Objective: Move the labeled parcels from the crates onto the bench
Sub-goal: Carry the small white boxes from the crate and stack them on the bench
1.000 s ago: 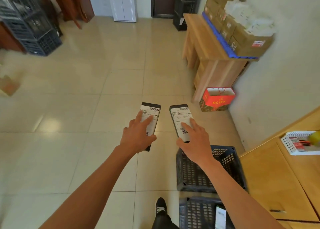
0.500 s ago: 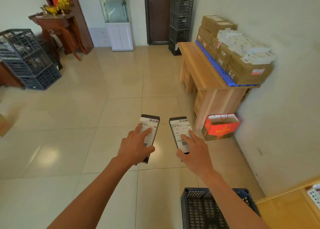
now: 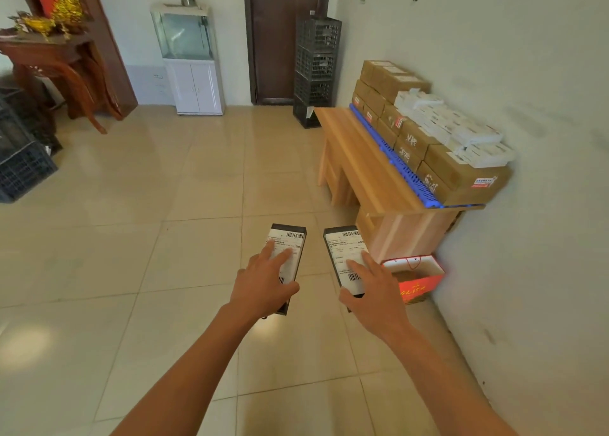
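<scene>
A beige-tiled room held a pale wooden bench along the right wall, stacked with brown cardboard boxes. A red paper bag stood open beside it; contents unclear. Each hand gripped 1 black labeled parcel: left hand, left parcel; right hand, right parcel. The dark crate visible 0.5 seconds earlier had left view.

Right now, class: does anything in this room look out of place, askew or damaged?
Nothing is spilled or damaged. One oddity: the blue pallet under the cardboard boxes overhangs the bench's near end. Both parcels, left and right, are held level.
</scene>
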`<state>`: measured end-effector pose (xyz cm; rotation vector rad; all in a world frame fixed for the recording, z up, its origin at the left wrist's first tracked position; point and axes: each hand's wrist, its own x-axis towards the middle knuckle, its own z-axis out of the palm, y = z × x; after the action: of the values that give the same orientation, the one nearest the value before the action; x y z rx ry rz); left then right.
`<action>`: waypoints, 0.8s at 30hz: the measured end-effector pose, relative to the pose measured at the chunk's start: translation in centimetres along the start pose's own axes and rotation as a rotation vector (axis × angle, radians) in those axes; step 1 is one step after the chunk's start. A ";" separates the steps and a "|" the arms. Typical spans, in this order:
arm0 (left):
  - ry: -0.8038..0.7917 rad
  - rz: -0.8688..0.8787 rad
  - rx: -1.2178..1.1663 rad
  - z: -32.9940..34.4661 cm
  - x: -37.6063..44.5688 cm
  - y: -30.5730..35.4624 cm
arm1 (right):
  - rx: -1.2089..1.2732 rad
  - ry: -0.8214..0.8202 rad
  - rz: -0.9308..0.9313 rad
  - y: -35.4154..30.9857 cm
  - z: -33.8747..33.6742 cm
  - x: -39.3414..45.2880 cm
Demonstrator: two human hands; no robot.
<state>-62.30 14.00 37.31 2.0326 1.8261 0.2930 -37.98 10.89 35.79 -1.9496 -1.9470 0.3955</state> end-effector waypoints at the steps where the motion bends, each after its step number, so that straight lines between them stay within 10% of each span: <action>1: -0.010 0.012 -0.002 -0.4 1.9 -0.3 | 0.002 0.005 0.030 -0.2 0.1 1.5; 24: -0.147 0.272 0.057 -1.9 41.2 6.5 | 0.125 0.106 0.309 8.3 -1.3 33.0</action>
<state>-51.90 54.41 37.54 2.2792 1.4875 0.1629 -29.48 43.86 35.01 -2.1448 -1.5208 0.4711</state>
